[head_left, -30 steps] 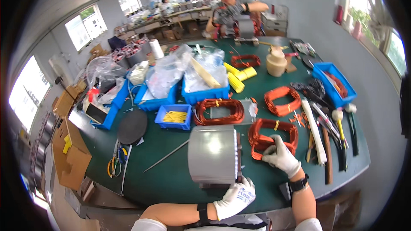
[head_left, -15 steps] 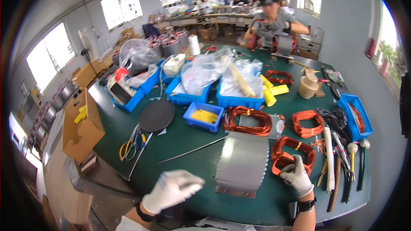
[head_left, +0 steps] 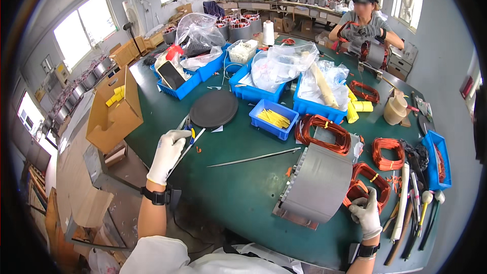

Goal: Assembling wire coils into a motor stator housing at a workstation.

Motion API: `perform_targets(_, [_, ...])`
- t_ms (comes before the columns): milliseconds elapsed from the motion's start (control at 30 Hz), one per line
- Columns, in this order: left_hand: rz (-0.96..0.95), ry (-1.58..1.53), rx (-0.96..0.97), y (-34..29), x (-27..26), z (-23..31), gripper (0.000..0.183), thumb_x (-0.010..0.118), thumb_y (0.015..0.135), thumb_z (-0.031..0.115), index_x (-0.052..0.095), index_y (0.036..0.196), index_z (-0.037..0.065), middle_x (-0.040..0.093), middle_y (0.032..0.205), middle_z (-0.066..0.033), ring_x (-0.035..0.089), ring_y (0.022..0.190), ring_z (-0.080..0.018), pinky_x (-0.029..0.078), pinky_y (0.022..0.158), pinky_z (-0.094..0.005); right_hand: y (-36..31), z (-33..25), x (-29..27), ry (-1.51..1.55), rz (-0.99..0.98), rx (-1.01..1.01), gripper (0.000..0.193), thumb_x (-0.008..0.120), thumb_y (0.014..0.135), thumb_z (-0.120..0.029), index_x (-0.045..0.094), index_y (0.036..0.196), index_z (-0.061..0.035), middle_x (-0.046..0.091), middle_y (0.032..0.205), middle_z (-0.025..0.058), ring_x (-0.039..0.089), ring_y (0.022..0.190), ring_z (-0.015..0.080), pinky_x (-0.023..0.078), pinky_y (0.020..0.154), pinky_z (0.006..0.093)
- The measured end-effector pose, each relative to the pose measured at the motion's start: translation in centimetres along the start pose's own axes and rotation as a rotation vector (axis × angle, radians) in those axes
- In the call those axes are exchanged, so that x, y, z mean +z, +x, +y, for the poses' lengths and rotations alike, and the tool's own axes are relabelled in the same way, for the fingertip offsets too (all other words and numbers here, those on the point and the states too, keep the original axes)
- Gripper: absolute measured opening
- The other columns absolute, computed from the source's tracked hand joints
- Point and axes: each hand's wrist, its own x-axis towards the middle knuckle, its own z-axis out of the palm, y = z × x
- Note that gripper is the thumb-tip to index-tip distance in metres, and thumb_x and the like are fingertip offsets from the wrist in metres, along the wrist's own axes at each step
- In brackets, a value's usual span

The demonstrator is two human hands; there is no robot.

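My left hand [head_left: 169,153], in a white glove, has closed around the handles of blue-and-yellow pliers [head_left: 191,131] lying on the green table; the fingers cover most of them. A long thin metal strip [head_left: 178,160] runs beside that hand. My right hand [head_left: 367,214], also gloved, grips the near side of a reddish copper wire coil [head_left: 380,180] tied with yellow. Just left of the coil, a grey cylindrical stator core [head_left: 317,182] with a toothed edge lies on its side. Another copper coil [head_left: 324,137] rests behind it.
A black round disc [head_left: 214,109] and a blue tray of yellow strips [head_left: 274,118] lie ahead. Blue bins [head_left: 258,91] with plastic film stand behind. Mallets [head_left: 424,203] and rods lie at right; an open cardboard box [head_left: 115,116] at left. Across the table a person [head_left: 366,25] handles another core.
My left hand has moved left and forward onto the pliers and closed. My right hand stays at the coil. The grey core has turned, and the whole view has shifted leftward.
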Motion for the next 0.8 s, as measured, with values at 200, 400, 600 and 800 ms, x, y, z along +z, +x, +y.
perform_targets(200, [-0.274,-0.357,-0.051,-2.7,3.0,6.4,0.033,0.067,0.089,0.021,0.068,0.115,0.000,0.070,0.110,-0.0118,0.066,0.100,-0.0236,0.051,0.087,-0.0370,0.1,-0.3,-0.5,-0.015,-0.003,0.022,0.075,0.072,0.076,0.006,0.029,0.137,-0.0049,0.063,0.083,0.0099,0.054,0.055,0.0100,0.043,0.046,0.0233])
perform_targets(400, [-0.650,-0.393,0.565,-5.7,10.1,12.7,0.085,0.070,0.083,0.057,0.045,0.140,-0.001,0.051,0.137,-0.0234,0.050,0.125,-0.0405,0.040,0.104,-0.0467,0.3,-0.2,-0.6,-0.093,0.001,-0.026,0.073,0.074,0.079,0.002,0.030,0.136,-0.0005,0.065,0.085,0.0091,0.058,0.061,0.0093,0.047,0.052,0.0233])
perform_targets(600, [-0.601,-0.886,0.107,-7.4,14.0,18.0,0.097,0.066,0.084,0.066,0.039,0.138,-0.010,0.049,0.135,-0.0265,0.048,0.127,-0.0308,0.037,0.107,-0.0405,-0.8,0.1,1.1,-0.335,0.073,-0.172,0.071,0.076,0.077,-0.004,0.033,0.133,0.0006,0.068,0.082,0.0104,0.063,0.068,0.0140,0.051,0.062,0.0273])
perform_targets(800, [-0.382,-0.922,0.004,-9.0,15.9,18.4,0.082,0.064,0.088,0.063,0.048,0.124,-0.009,0.061,0.111,-0.0132,0.056,0.103,-0.0182,0.045,0.091,-0.0327,-1.4,0.6,2.5,-0.348,-0.048,-0.205,0.070,0.074,0.079,-0.004,0.031,0.134,0.0004,0.068,0.082,0.0107,0.063,0.071,0.0159,0.051,0.065,0.0295])
